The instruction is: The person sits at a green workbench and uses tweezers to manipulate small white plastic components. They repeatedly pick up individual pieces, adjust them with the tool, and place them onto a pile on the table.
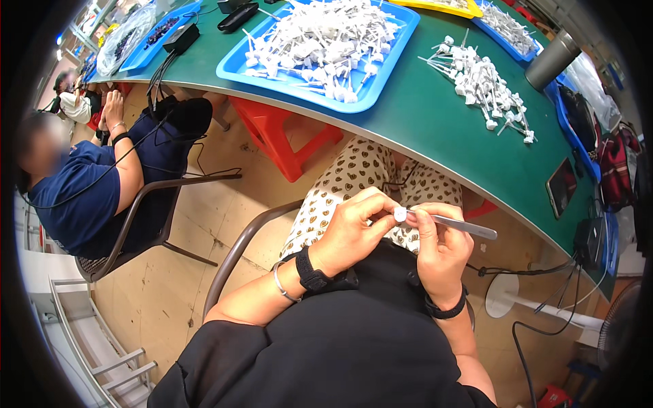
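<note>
head camera: the left hand (357, 228) has its thumb and fingertips pinching a small white piece (400, 214), which sits over the lap, off the near edge of the bench (422, 102). the right hand (442, 251) has its grip closed round metal tweezers (469, 226), their broad end sticking out past the fingers to the right and the pointed side aimed at the piece; whether the tips touch it i cannot tell, as the fingers hide them. holding both close to the body, hands nearly meeting, probably steadies them and keeps so small a thing easy to see.

the blue tray (230, 71) lies just inside the bench's near edge, its rim likely there to stop the heaped white parts (326, 47) from rolling off. a looser pile (486, 85) lies straight on the bench, right of that tray, perhaps to keep it apart from the heap. a metal flask (552, 60) stands farther right, and a phone (561, 187) lies by the near edge toward the right end.

the bench top is smooth green with a pale rim. a red stool (269, 132) is tucked under it, on a scuffed, tiled floor (170, 299). at left a co-worker in a blue top (92, 166) sits at the same bench, and a fan (622, 326) stands at lower right.
</note>
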`<state>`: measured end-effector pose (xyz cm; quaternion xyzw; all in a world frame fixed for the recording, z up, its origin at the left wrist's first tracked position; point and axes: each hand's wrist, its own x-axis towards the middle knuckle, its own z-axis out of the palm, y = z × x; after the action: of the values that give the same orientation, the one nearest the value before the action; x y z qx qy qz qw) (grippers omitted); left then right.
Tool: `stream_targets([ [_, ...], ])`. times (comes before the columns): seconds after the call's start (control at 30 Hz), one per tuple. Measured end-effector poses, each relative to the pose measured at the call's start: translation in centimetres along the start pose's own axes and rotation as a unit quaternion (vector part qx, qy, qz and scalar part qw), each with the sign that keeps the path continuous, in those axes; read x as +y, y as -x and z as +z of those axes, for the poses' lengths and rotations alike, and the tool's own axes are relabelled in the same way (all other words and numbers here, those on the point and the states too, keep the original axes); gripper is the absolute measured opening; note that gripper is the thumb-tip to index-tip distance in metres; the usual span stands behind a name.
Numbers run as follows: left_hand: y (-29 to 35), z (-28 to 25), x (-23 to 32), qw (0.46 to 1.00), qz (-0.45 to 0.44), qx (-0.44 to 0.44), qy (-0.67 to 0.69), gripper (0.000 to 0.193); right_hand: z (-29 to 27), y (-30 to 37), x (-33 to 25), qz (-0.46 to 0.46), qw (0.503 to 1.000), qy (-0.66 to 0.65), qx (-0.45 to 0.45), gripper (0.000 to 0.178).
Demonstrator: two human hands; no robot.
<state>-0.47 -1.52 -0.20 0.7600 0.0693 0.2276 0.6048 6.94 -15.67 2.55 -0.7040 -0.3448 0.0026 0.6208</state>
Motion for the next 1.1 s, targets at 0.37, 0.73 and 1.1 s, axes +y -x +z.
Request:
stream_targets([
  [0.37, -0.1, 0.1, -0.3, 0.992, -0.079, -0.013, 0.102, 0.008, 0.1, -0.3, -1.0, 0.042, 0.994, -0.087, 0.046, 0.009],
  [0.73, -0.1, -0.3, 0.0, 0.979, -0.127, -0.026, 0.158, 0.006, -0.3, 0.0, 0.0, -0.005, 0.999, -0.04, -0.013, 0.01],
  [1.1, 0.0, -0.3, -0.4, 0.992, -0.074, -0.024, 0.1, 0.005, -0.2, -0.2, -0.2, 0.014, 0.997, -0.069, -0.011, 0.009],
])
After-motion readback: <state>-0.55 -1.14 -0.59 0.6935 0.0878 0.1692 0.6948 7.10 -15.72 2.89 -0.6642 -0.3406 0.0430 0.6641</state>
